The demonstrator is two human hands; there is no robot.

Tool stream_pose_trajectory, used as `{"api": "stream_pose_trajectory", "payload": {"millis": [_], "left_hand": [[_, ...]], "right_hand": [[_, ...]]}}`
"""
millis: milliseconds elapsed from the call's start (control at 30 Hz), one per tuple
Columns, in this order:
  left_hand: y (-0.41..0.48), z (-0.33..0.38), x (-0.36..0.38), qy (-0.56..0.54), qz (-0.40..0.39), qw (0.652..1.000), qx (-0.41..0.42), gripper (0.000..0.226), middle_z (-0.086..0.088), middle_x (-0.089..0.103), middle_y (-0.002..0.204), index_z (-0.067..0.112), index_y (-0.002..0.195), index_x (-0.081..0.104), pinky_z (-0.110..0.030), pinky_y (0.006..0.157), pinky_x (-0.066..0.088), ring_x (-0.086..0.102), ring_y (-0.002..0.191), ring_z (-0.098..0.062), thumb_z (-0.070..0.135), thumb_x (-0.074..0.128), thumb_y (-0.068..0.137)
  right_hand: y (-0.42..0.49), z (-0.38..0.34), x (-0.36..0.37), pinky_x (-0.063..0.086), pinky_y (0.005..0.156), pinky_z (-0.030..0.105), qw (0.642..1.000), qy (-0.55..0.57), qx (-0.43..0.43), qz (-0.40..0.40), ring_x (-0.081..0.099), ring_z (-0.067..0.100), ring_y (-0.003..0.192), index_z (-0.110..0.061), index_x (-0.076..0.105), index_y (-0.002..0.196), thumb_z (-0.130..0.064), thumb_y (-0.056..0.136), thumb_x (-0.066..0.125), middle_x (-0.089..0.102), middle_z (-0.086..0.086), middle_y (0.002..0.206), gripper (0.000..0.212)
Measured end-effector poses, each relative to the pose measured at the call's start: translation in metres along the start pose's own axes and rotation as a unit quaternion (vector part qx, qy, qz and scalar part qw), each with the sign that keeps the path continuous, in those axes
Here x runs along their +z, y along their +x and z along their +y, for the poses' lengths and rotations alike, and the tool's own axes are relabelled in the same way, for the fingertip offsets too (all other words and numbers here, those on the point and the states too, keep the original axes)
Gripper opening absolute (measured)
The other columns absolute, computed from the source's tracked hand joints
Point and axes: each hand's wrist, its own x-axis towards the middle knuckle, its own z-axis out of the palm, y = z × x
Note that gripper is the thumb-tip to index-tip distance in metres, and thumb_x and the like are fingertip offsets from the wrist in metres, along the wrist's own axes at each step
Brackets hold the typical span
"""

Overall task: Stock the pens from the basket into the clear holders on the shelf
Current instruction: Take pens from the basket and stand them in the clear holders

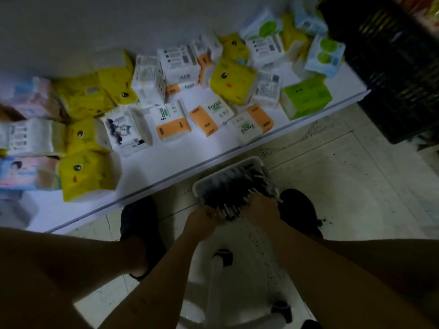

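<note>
Head view looks straight down in dim light onto a pale, speckled tiled floor (356, 176), where a white plastic basket (249, 160) with rounded corners sits just near of a low white shelf (209, 148). The basket is packed with pens (228, 188), slim dark barrels lying roughly parallel, some with pale ends.

Both bare forearms reach down into the basket's near end. The right grip (261, 210) lies over the pens with its fingers curled down round a bunch of them, and a few pale tips poke out to its right. The left grip (203, 217) is bent in against the near ends of the pens, touching them, but blur hides whether its fingers have closed round any.

On the smooth shelf top lie many soft tissue packs (231, 79) in glossy wrap, blocky and slightly puffed: yellow ones with cartoon eyes, white ones with orange bands, a green one at the right, pink and blue ones at the left.

A black lattice crate (392, 67) stands at the far right. Two dark shoes (137, 222) flank the basket. Near of it, a white rounded frame on black castors (223, 257) shows between the arms.
</note>
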Motion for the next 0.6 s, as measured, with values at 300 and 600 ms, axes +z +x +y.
{"api": "stream_pose_trajectory", "payload": {"millis": [300, 600], "left_hand": [[0.033, 0.010, 0.019, 0.082, -0.035, 0.993, 0.082, 0.026, -0.006, 0.057, 0.117, 0.023, 0.118, 0.062, -0.030, 0.082, 0.052, 0.059, 0.100, -0.025, 0.020, 0.054, 0.093], [0.037, 0.030, 0.029, 0.192, 0.017, 0.979, 0.065, 0.046, -0.010, 0.036, 0.140, 0.028, 0.138, 0.047, -0.045, 0.094, 0.048, 0.044, 0.122, -0.033, 0.030, 0.052, 0.093]], "right_hand": [[0.006, 0.012, 0.020, 0.039, 0.058, 0.025, 0.995, 0.081, 0.053, 0.019, 0.031, 0.017, 0.057, -0.020, 0.043, 0.080, -0.011, 0.098, 0.047, 0.036, 0.002, 0.067, 0.021], [0.001, 0.000, 0.015, 0.054, 0.061, 0.041, 0.938, 0.328, 0.105, 0.036, 0.052, 0.025, 0.059, -0.016, 0.051, 0.073, -0.023, 0.090, 0.062, 0.056, 0.008, 0.071, 0.021]]}}
